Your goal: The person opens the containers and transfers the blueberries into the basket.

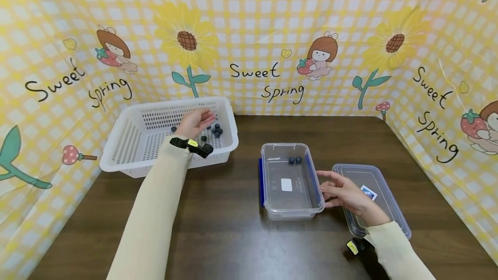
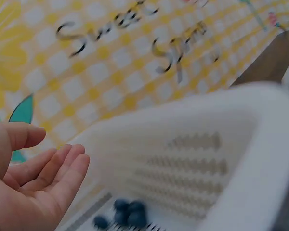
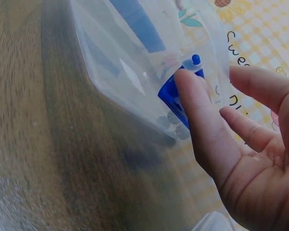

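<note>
My left hand (image 1: 196, 122) hovers palm up and open over the white perforated basket (image 1: 128, 141), just above several dark blueberries (image 1: 215, 130) on its floor; the left wrist view shows the relaxed fingers (image 2: 62, 168) and blueberries (image 2: 125, 214) below. A clear plastic container (image 1: 289, 204) with blue side clips stands at the table's middle and holds two blueberries (image 1: 295, 160) near its far wall. My right hand (image 1: 342, 191) is open beside the container's right side, its fingers (image 3: 197, 120) touching the blue clip (image 3: 171, 91).
The container's clear lid (image 1: 383, 193) lies flat to the right, partly under my right wrist. The dark wooden table (image 1: 233, 228) is walled in by a yellow checked backdrop with sunflowers on three sides.
</note>
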Available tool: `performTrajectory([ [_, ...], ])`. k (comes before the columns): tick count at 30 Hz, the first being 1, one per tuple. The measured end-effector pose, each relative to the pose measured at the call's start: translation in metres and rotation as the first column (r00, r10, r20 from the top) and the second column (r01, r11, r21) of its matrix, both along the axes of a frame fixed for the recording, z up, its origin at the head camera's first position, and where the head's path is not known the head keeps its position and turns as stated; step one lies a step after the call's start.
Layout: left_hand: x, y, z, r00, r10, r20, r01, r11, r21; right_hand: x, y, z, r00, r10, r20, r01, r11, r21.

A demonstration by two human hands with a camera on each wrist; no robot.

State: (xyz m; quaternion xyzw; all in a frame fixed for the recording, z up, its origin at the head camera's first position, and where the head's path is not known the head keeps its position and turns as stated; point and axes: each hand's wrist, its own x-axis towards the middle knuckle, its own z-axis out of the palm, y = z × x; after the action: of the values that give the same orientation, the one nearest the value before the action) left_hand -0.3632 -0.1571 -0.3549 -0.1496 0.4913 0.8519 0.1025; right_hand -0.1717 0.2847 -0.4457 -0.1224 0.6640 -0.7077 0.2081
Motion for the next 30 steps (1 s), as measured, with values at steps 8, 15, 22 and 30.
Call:
performTrajectory([
  [8, 0.009, 0.054, 0.016, 0.996, -0.084, 0.003, 0.084, 0.994, -0.074, 0.0, -0.001, 0.001, 1.0, 0.0, 0.0, 0.0, 1.0, -0.006],
  [15, 0.026, 0.1, 0.016, 0.973, -0.229, -0.015, 0.224, 0.962, -0.156, -0.001, -0.002, 0.002, 1.0, 0.004, 0.002, -0.004, 1.0, -0.005],
  [22, 0.042, 0.13, 0.003, 0.931, -0.364, 0.014, 0.359, 0.91, -0.21, 0.0, -0.001, 0.002, 1.0, 0.013, 0.001, -0.013, 1.0, -0.013],
  [30, 0.055, 0.159, -0.012, 0.872, -0.488, 0.049, 0.482, 0.835, -0.266, 0.001, -0.001, 0.001, 1.0, 0.01, 0.002, -0.01, 1.0, -0.018],
])
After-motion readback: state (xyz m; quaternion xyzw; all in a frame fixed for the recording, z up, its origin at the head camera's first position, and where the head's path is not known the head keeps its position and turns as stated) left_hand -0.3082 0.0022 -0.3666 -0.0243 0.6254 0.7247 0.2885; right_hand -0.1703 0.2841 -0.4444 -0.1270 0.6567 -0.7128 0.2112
